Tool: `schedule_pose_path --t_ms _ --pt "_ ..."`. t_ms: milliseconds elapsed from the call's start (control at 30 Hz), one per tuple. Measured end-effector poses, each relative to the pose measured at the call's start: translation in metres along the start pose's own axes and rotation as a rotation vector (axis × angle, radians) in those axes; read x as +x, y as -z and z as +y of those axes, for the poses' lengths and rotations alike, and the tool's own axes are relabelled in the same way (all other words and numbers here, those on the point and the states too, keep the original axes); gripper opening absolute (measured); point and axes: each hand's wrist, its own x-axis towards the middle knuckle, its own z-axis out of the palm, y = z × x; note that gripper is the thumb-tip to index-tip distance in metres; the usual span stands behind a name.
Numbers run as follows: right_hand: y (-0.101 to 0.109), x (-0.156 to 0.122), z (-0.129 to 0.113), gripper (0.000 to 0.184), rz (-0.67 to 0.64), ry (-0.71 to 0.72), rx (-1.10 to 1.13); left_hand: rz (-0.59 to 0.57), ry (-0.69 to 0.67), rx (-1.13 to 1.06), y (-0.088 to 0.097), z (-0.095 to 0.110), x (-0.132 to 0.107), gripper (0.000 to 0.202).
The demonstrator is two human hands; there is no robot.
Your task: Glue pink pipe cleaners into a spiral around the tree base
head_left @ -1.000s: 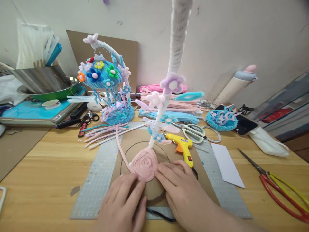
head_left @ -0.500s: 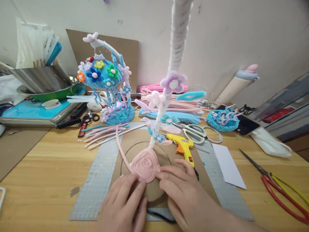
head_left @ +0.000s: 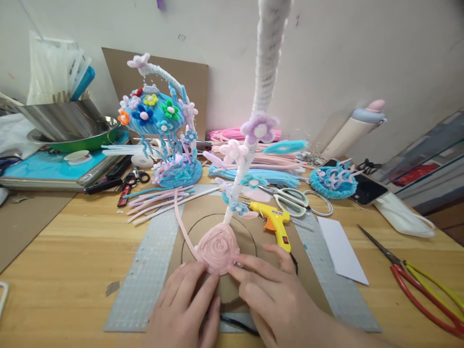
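Observation:
A flat spiral of pink pipe cleaner (head_left: 219, 246) lies on the cardboard sheet (head_left: 250, 285), inside a drawn black circle. Its loose tail (head_left: 183, 224) runs up and to the left. My left hand (head_left: 184, 299) is closed at the spiral's lower left edge, fingertips pressing the pipe cleaner where the tail joins; its thumb tip is tucked below. My right hand (head_left: 273, 290) has its fingers apart, with the fingertips touching the spiral's right and lower right edge. From behind the spiral rises a white wrapped stem (head_left: 266, 67) bearing fuzzy flowers, including a purple flower (head_left: 260, 128).
A yellow glue gun (head_left: 275, 220) lies right of the stem, near pale-handled scissors (head_left: 292, 200). Red-and-yellow-handled scissors (head_left: 416, 285) and folded white paper (head_left: 340, 249) are at right. Behind stand a blue flowered pipe-cleaner piece (head_left: 155, 113), pipe-cleaner bundles (head_left: 257, 174) and a blue round piece (head_left: 333, 181).
My right fingertips have slid slightly left and down along the spiral's edge. My left hand stays in place. The view has shifted a little.

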Motion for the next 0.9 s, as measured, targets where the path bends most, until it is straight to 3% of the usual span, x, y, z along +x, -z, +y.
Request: schedule_pose_path --t_ms 233,400,600,900 --pt "-0.004 -0.002 -0.001 0.023 -0.015 -0.006 0.012 -0.007 0.007 0.001 0.002 0.0 0.0 0.031" --pt "0.007 0.002 0.002 0.026 0.092 -0.158 -0.008 -0.005 0.011 -0.001 0.001 -0.002 -0.002 0.033" --pt "0.007 0.005 0.003 0.04 0.01 -0.21 0.01 -0.021 0.011 -0.007 0.001 -0.002 -0.002 0.033" --pt "0.011 0.008 0.003 0.031 0.007 -0.234 0.027 -0.003 0.003 0.003 0.0 -0.002 0.0 0.032"
